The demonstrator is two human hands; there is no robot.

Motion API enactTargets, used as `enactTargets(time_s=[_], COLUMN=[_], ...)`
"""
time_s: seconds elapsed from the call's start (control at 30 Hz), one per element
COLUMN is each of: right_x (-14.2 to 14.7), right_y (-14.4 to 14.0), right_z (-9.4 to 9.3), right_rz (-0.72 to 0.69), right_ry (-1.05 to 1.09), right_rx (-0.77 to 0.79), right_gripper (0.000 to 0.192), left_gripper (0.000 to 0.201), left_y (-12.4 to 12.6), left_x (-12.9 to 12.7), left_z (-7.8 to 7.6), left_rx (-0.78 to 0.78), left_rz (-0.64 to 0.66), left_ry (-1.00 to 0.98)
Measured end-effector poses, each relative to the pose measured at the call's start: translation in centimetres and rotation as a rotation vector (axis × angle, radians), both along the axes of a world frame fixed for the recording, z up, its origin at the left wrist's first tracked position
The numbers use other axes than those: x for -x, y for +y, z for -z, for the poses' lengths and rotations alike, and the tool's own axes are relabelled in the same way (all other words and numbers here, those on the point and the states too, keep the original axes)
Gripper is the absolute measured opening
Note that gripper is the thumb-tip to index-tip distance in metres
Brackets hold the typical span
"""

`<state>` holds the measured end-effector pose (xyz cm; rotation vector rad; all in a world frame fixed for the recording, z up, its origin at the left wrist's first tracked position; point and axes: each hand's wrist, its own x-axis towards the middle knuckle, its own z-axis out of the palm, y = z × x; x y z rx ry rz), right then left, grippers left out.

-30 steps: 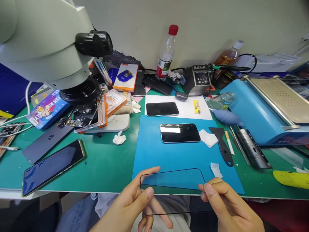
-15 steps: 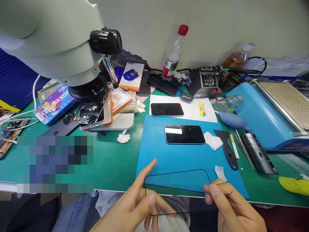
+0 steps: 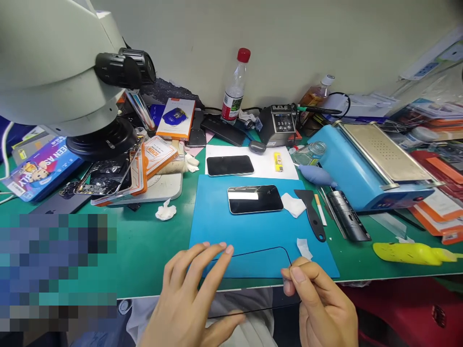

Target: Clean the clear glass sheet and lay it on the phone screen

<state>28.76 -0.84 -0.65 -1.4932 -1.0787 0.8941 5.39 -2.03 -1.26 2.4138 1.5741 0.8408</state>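
Clearly thin, stiff, light & prob. fragile, the glass screen protector (image 3: 253, 270) hangs over the surface (image 3: 159, 260) edge by the blue mat (image 3: 253, 231), right hand (image 3: 321, 308) grip pinched on its corner, left hand (image 3: 188, 299) open w/ fingers spread under it—best held by edges.

Clear glass screen protector (image 3: 253, 279) with thin black border, rounded corners, held flat and level above near edge of blue mat (image 3: 217, 226), overhanging the worktop's front edge.
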Motion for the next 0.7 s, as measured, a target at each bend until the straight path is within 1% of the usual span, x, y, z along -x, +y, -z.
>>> enactTargets(time_s=[0.07, 0.27, 0.4, 0.47, 0.57, 0.63, 0.7], right_x=[0.0, -0.2, 0.0, -0.2, -1.1, -1.9, -2.6], right_y=[-0.2, -0.7, -0.7, -0.7, -0.7, -0.9, -1.1], right_z=[-0.2, -1.3, -2.2, -2.4, -1.8, -1.2, -0.6], right_rz=[-0.011, -0.029, -0.024, -0.007, -0.056, -0.101, -0.118], right_ry=[-0.005, -0.167, -0.122, -0.116, -0.169, -0.202, -0.226], right_rx=[-0.005, 0.005, 0.003, -0.008, -0.072, -0.120, -0.155], right_gripper=[0.041, 0.040, 0.040, 0.040, 0.036, 0.032, 0.027], left_gripper=[0.053, 0.055, 0.064, 0.071, 0.077, 0.077, 0.076], left_y=[0.1, -0.3, -0.5, -0.7, -0.9, -1.0, -1.1], left_x=[-0.3, 0.0, 0.3, 0.3, 0.4, 0.4, 0.4], left_z=[0.1, 0.2, 0.4, 0.6, 0.7, 0.7, 0.7], left_rx=[-0.001, 0.051, 0.187, 0.266, 0.345, 0.369, 0.380], left_rz=[0.011, -0.005, 0.009, 0.006, 0.000, -0.004, -0.015], left_ry=[0.007, -0.019, -0.079, -0.113, -0.158, -0.183, -0.199])
